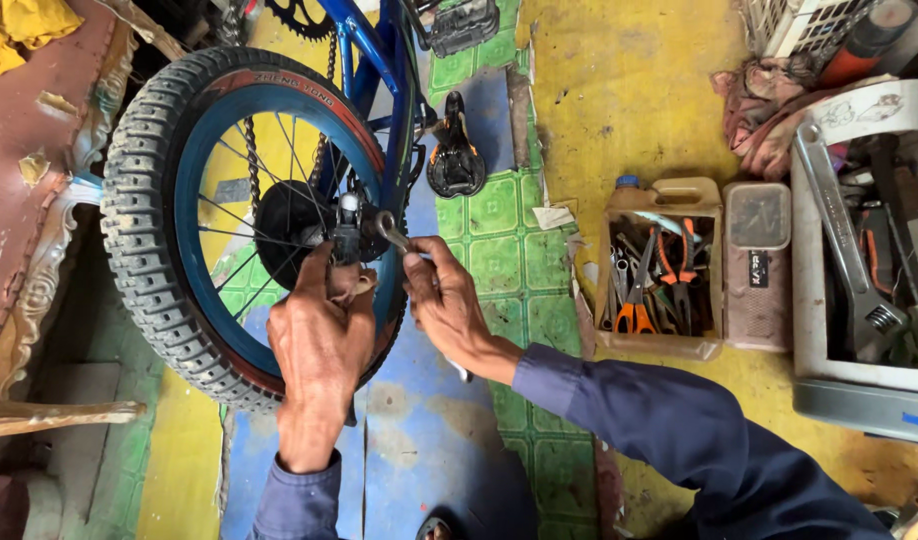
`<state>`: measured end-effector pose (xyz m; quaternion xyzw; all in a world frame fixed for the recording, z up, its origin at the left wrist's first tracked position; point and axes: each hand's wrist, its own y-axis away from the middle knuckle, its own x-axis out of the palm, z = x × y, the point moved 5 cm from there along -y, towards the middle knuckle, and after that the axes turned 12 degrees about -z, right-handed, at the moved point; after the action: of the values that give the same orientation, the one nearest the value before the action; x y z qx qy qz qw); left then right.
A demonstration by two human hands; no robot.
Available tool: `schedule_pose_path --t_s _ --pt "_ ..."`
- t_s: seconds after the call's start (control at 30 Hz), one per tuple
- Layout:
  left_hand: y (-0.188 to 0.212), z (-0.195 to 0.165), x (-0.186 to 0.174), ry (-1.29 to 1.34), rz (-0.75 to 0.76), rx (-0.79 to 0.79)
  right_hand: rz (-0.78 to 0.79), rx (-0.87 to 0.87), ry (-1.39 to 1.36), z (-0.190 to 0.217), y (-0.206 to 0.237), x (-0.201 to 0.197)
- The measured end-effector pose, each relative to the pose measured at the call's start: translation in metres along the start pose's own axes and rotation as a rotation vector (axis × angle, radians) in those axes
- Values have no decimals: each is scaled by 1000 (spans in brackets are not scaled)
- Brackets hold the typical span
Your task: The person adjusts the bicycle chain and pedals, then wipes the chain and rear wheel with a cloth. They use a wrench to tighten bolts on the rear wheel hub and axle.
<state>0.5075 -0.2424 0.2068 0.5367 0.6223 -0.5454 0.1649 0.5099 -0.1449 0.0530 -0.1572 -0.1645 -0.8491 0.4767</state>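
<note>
Left hand [319, 330]: I clamp it around the axle fitting [347, 235], steadying the wheel [144, 210].
Right hand [447, 305]: I grip the spanner [389, 230], its head on the axle nut.
Bicycle: upside down, the hub faces me.

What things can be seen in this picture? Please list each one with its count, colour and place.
Bicycle wheel: one, black knobby tyre, blue rim, left.
Bicycle frame: one, blue, top centre.
Saddle: one, black, on the floor right of the wheel.
Wrench: one, silver, at the wheel hub.
Cut-open jug with pliers and scissors: one, tan, right of centre.
Flat case: one, brownish, beside the jug.
Tool tray: one, grey, far right.
Adjustable spanner: one, silver, in the tray.
Rags: pinkish, top right.
Left hand: at the hub.
Right hand: holding the wrench.
</note>
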Motion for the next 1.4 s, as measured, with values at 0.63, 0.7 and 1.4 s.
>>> schedule_pose_path --t_s 0.63,0.7,1.4 --pt "-17 2 1 -14 158 59 19 306 -172 -3 16 14" --pt "-16 0 1 10 145 68 52 -284 221 8 -6 -1" --pt "-32 -9 -7 -29 231 36 57 185 -223 7 0 -10"
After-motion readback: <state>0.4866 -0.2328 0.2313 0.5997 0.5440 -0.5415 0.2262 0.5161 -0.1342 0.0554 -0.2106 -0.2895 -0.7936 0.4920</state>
